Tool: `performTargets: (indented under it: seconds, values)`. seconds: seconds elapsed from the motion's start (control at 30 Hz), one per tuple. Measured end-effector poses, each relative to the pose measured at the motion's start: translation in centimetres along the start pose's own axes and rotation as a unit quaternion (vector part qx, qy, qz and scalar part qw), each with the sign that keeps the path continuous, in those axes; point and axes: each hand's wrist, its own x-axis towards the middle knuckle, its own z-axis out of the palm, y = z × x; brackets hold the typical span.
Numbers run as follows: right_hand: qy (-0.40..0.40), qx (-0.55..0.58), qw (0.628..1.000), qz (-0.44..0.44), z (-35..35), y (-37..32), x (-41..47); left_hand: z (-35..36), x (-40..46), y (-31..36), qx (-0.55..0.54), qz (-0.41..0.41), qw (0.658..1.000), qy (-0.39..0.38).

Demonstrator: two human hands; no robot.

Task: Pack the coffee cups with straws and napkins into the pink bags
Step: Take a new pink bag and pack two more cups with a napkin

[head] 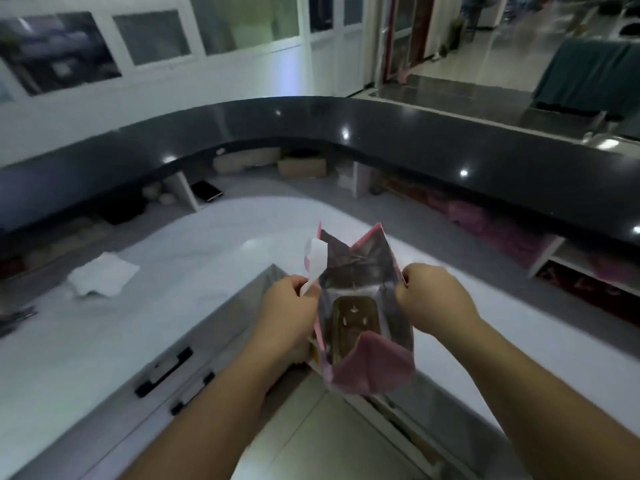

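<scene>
A pink bag (375, 363) is held open in front of me, above the inner corner of the white counter (104, 323). My left hand (289, 310) grips its left rim together with a white paper strip (315, 263). My right hand (431, 294) grips the right rim. Inside the bag a brown cup lid (353, 318) shows at the bottom. No straw is visible.
A pile of white napkins (104, 275) lies on the counter at the left. A raised dark countertop (381, 133) curves around behind. Shelves under it hold boxes (303, 166) and more pink bags (485, 223). Drawer handles (164, 372) sit below the counter edge.
</scene>
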Motion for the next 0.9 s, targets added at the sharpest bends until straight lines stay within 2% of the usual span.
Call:
performTargets:
  seconds: [0.2,0.47,0.67,0.9]
  values:
    - [-0.032,-0.006,0.994,-0.105,4.1,-12.9,-0.3,-11.4,-1.4,-6.2,0.012,-0.045,0.994,0.103]
    - [-0.072,-0.008,0.969,-0.236,9.1,-28.5,1.7,-22.9,-2.1,-12.3,-0.008,-0.128,0.966,0.224]
    - [-0.137,0.005,0.934,-0.331,12.6,-38.5,4.5,-30.0,-0.6,-15.2,-0.003,-0.174,0.934,0.311]
    - [-0.212,0.014,0.886,-0.412,17.1,-48.3,5.5,-36.6,0.2,-18.5,-0.012,-0.252,0.892,0.374]
